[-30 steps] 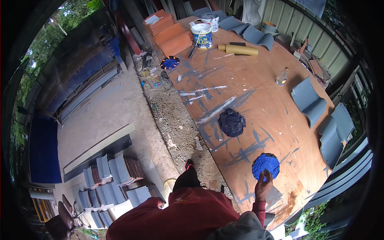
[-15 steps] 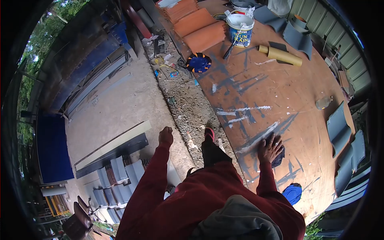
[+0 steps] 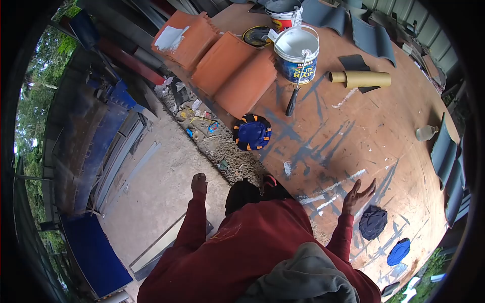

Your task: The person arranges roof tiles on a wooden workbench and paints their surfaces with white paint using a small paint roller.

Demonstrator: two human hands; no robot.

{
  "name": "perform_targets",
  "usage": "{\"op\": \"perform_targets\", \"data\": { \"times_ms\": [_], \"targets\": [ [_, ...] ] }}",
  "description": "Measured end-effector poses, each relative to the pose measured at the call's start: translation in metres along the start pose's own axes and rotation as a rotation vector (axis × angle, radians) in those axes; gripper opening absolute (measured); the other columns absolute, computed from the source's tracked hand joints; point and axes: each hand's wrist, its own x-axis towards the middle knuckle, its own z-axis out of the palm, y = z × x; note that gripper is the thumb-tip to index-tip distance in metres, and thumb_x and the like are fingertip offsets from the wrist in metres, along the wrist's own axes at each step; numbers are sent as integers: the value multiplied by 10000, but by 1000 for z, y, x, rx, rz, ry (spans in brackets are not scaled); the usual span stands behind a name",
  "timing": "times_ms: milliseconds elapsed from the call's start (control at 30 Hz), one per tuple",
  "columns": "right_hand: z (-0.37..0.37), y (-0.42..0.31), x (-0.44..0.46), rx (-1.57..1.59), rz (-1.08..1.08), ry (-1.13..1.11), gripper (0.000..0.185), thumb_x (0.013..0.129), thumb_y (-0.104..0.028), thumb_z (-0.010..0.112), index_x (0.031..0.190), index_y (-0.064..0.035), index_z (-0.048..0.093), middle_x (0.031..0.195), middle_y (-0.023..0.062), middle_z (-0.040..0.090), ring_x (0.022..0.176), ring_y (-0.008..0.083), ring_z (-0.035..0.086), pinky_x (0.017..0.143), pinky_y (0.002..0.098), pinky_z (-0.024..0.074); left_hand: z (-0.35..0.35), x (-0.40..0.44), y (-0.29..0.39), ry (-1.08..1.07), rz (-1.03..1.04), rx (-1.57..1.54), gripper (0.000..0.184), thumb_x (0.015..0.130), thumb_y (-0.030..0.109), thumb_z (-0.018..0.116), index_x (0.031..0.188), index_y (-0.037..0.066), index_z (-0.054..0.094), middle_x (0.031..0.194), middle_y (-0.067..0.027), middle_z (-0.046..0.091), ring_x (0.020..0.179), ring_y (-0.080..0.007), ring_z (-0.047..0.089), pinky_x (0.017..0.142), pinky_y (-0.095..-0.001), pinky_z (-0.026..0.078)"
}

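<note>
Blue label (image 3: pixel 293 72) reads "DAVIES SUN RAIN"; right fingers (image 3: pixel 369 190) splay empty, left fingers (image 3: pixel 200 179) curl.

Dark red long-sleeved top (image 3: pixel 273 242), black trousers (image 3: pixel 241 196).
Faint print (image 3: pixel 230 232) on front; left hand (image 3: pixel 199 186) and right hand (image 3: pixel 358 198) bare; grey cloth (image 3: pixel 305 278) bunched up top; shoe (image 3: pixel 270 181) trimmed pinkish-red.

On screen I read "DAVIES" above "SUN" and "RAIN" on the blue label (image 3: pixel 291 72) of the front bucket (image 3: pixel 290 56), while the red label (image 3: pixel 287 23) on the rear bucket (image 3: pixel 281 16) is too small to read.
</note>
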Motion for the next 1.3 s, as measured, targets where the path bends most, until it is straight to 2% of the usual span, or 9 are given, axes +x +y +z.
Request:
{"op": "perform_targets", "data": {
  "times_ms": [67, 233, 367, 567, 633, 733, 900, 1033, 1300],
  "targets": [
    [40, -91, -1, 303, -37, -204, 596, 1023, -271, 640, 1515, -7, 430, 1396, 242, 544, 1271, 361, 542, 1069, 441, 433, 18, 46, 106, 21, 209, 65, 312, 1013, 316, 624, 1109, 25, 683, 958, -91, 721, 814, -177, 696, 743, -343, 560],
    [132, -258, -17, 646, 165, -1229, 783, 1027, -494, 594, 1563, 19, 344, 1407, 232, 576, 1276, 331, 591, 1079, 409, 440, 39, 174, 294, -143, 724, 242, 372, 1031, 332, 609, 1173, -9, 658, 1040, -158, 705, 954, -271, 690, 842, -383, 541],
    [196, -335, -15, 820, 320, -1222, 907, 1016, -587, 553, 1583, 59, 264, 1456, 249, 536, 1314, 326, 565, 1108, 397, 415, 47, 291, 377, -151, 805, 318, 414, 1042, 363, 586, 1208, -11, 643, 1089, -187, 686, 1001, -313, 673, 880, -415, 525],
    [309, -398, -19, 782, 665, -869, 1030, 944, -699, 555, 1571, 71, 280, 1467, 310, 492, 1367, 398, 492, 1141, 446, 381, 142, 427, 419, -554, 650, 322, 777, 1055, 577, 467, 1523, -43, 424, 1502, -221, 524, 1410, -294, 497, 1149, -361, 395],
    [334, -412, -14, 801, 585, -811, 991, 914, -710, 582, 1483, 82, 408, 1418, 327, 515, 1331, 439, 476, 1130, 496, 369, 180, 474, 405, -961, 272, 99, 845, 1041, 634, 448, 1571, -18, 359, 1528, -192, 504, 1470, -278, 419, 1193, -356, 346],
    [350, -424, -8, 704, 765, -669, 924, 900, -714, 593, 1373, 75, 515, 1361, 353, 527, 1284, 462, 477, 1116, 526, 365, 201, 485, 396, -1071, 83, -69, 899, 1025, 677, 437, 1610, 12, 289, 1555, -166, 476, 1507, -248, 361, 1214, -355, 324],
    [354, -445, 0, 399, 863, -525, 952, 862, -741, 619, 1331, 86, 563, 1266, 346, 565, 1237, 448, 525, 1073, 519, 422, 189, 457, 420, -1267, -162, -297, 861, 1020, 676, 448, 1594, 45, 330, 1518, -148, 511, 1384, -250, 521, 1131, -394, 452],
    [367, -436, 11, 627, 1079, -510, 997, 825, -751, 661, 1309, 116, 568, 1261, 332, 575, 1184, 429, 579, 1006, 508, 485, 198, 459, 444, -1308, -335, -315, 774, 1036, 641, 448, 1554, 68, 396, 1471, -144, 547, 1241, -278, 640, 1029, -437, 551],
    [343, -470, 11, 278, 721, -480, 1039, 743, -652, 822, 1333, 159, 552, 1195, 318, 630, 1126, 409, 641, 963, 469, 535, 197, 476, 430, -1469, -273, -431, 703, 1053, 593, 460, 1516, 64, 454, 1485, -156, 526, 1303, -272, 590, 1080, -445, 510]
  ]
}}
